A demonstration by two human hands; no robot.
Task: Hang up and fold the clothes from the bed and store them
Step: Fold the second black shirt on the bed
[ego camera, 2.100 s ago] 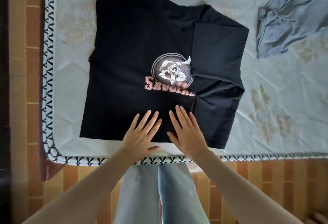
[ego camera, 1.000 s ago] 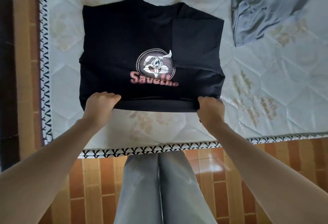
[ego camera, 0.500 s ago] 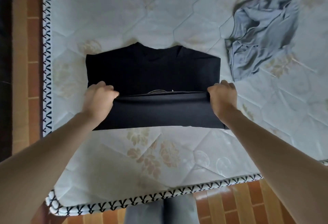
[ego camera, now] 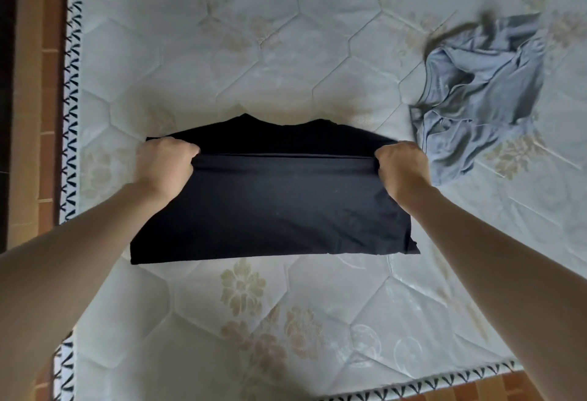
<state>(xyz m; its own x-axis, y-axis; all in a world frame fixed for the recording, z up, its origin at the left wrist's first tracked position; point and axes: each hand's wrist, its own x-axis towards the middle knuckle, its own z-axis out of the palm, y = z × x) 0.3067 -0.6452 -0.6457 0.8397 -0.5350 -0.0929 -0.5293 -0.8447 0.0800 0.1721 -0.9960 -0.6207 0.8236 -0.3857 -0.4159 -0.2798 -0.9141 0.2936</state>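
A black T-shirt lies folded across the middle of the pale quilted mattress. Its lower half is doubled up over the upper half, so the printed picture is hidden and only the collar edge shows beyond the hem. My left hand grips the hem's left corner with curled fingers. My right hand grips the hem's right corner the same way. Both hold the hem just short of the collar.
A crumpled grey garment lies on the mattress to the right of the shirt, close to my right hand. The mattress's patterned border runs down the left side, with a brown tiled floor beyond it.
Both hands went from lying flat on the shirt to gripping its bottom hem, then carried it up over the print toward the collar. The camera has moved in over the bed.
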